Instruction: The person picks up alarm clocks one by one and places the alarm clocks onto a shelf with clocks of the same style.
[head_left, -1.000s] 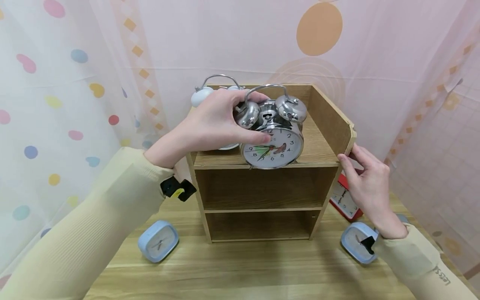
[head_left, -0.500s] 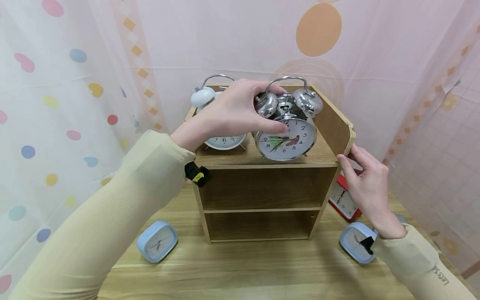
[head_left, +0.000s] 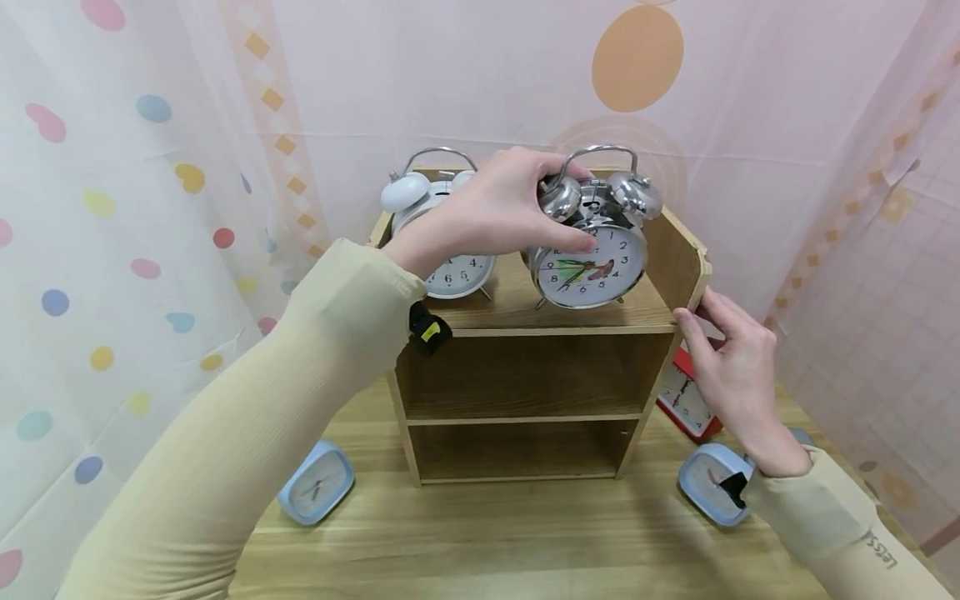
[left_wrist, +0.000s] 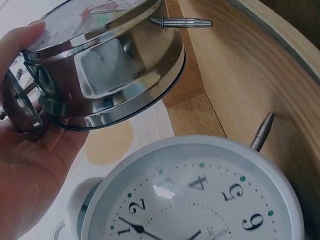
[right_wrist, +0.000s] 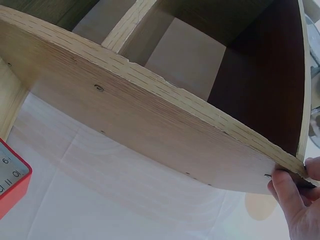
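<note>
My left hand [head_left: 504, 204] grips a silver twin-bell alarm clock [head_left: 592, 279], its thumb over the dial. This clock is upright above the right part of the top of a small wooden shelf unit [head_left: 525, 417]; whether its feet touch the board I cannot tell. A white twin-bell alarm clock [head_left: 459, 279] stands to its left on the same top, partly behind my left wrist. In the left wrist view the silver clock's side [left_wrist: 105, 70] is apart from the white clock's face [left_wrist: 185, 210]. My right hand [head_left: 738, 371] pinches the front edge of the unit's right side panel [right_wrist: 200, 130].
One light blue alarm clock [head_left: 318, 485] sits on the table left of the unit, another [head_left: 712, 483] on the right. A red square clock [head_left: 686, 404] leans near the unit's right side, partly behind my right hand. A patterned curtain [head_left: 495, 83] hangs behind.
My left hand has carried the silver clock rightward and slightly back over the unit's top, uncovering more of the white clock. The right hand keeps its hold on the panel.
</note>
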